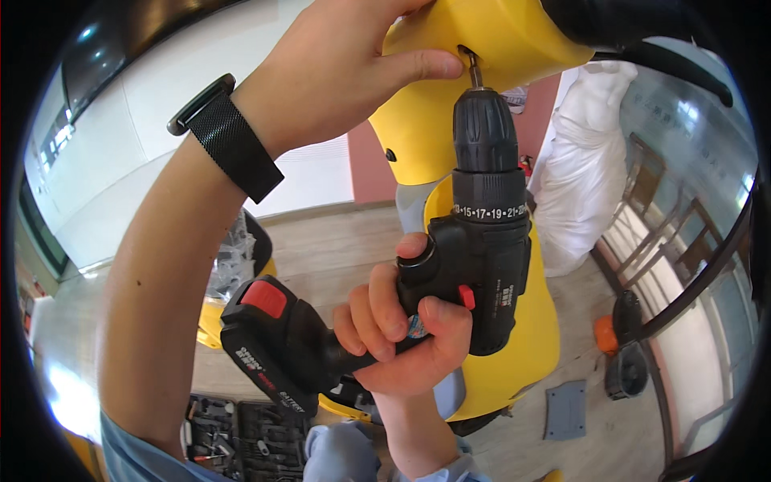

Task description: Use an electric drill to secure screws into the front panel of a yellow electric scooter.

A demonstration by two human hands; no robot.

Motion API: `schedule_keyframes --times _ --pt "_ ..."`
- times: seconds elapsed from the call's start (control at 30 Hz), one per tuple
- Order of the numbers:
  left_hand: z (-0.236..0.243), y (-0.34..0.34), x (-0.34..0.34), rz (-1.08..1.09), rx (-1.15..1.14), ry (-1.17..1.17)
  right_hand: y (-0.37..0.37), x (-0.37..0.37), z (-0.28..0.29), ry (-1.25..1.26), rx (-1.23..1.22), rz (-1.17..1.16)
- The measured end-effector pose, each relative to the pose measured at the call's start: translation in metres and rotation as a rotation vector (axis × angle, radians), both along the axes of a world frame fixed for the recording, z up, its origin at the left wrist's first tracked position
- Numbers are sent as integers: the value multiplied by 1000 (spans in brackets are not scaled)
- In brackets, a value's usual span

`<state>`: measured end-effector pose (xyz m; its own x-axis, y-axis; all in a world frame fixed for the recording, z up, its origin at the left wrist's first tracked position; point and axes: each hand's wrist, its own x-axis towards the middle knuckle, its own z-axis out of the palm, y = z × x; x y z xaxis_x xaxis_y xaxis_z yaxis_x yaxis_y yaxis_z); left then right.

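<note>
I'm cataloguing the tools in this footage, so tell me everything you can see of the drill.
The cordless drill is black and looks plastic, with a red button, a numbered collar, a ribbed chuck and a red-tabbed battery pack. It points up the picture, handle slanting lower left, gripped by the right hand. Its metal bit reaches into a hole in the yellow casing. Whether it spins is unclear.

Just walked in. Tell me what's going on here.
A person is working on a rounded, glossy yellow shell. The right hand grips a black cordless drill with red accents, its slim metal bit reaching up to a dark hole in the shell. The left hand rests on the shell, thumb beside the hole. Whether the bit is turning can't be told. A flat grey plate lies on the floor.
</note>
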<state>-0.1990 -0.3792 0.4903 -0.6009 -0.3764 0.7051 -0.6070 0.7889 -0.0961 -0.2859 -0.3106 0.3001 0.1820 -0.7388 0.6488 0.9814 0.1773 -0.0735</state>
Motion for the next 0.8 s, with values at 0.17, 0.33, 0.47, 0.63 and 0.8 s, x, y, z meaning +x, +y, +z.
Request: schedule_keyframes --times 0.17,0.33,0.47,0.63,0.8 --pt "-7 -30 -8 -318 125 84 0 -4 0 7 89 -129" --pt "7 -21 11 -187 79 62 3 -3 13 79 71 -147" --pt "-22 -27 -17 -177 126 126 -13 -34 18 94 169 -466" --pt "-10 -13 9 -186 196 114 -11 -12 14 154 143 -711" --pt "-16 -16 13 -78 148 171 -18 -20 14 379 147 -1048"
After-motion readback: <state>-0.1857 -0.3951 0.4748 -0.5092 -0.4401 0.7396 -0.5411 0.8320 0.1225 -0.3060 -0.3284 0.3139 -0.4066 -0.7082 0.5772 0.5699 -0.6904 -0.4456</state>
